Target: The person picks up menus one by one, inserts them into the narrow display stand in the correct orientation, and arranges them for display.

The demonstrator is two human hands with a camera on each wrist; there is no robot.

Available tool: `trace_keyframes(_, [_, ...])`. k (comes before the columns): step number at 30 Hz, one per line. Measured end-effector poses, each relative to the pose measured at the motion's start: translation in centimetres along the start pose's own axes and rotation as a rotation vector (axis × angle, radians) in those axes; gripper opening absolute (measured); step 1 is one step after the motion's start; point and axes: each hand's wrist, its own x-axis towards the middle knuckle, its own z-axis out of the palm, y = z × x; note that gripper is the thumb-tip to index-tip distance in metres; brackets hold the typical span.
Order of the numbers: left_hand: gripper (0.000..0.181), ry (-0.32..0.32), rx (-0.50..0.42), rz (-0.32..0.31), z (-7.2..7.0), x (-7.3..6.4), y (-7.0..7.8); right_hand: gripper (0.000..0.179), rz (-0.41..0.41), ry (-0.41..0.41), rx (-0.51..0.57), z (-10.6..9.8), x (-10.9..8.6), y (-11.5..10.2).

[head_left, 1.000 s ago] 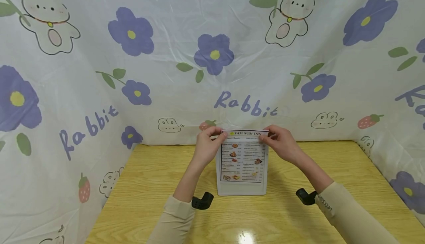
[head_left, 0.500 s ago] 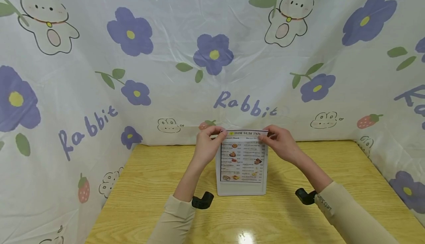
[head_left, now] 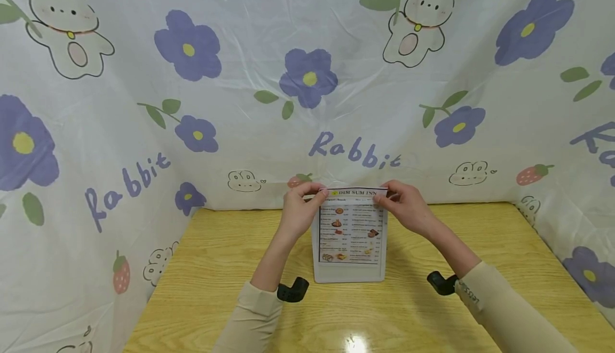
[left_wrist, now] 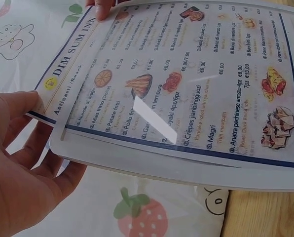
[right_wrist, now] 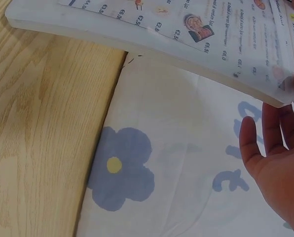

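Note:
A printed menu sheet headed "DIM SUM INN" sits mostly behind the clear front of a white-framed display stand on the wooden table. Its heading strip sticks out past the stand's top edge. My left hand pinches the sheet's top left corner, thumb in front; in the left wrist view its other fingers lie behind the sheet and near the stand's edge. At the top right corner, my right hand pinches the sheet too. The right wrist view shows several of that hand's fingers spread below the stand's corner.
The light wooden table runs back to a white curtain printed with rabbits and purple flowers, which also hangs along both sides. Black wrist-camera mounts stick out from both forearms above the table.

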Motion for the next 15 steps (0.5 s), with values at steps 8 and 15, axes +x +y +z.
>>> trace_keyframes(8, [0.013,-0.005,0.005,0.019,-0.2,-0.2,-0.4,0.016,0.009,0.008,0.011,0.1,0.0,0.0])
trace_keyframes(15, [0.014,0.006,-0.006,0.024,-0.2,-0.5,-1.1,0.016,0.001,0.021,0.009,0.1,0.0,-0.1])
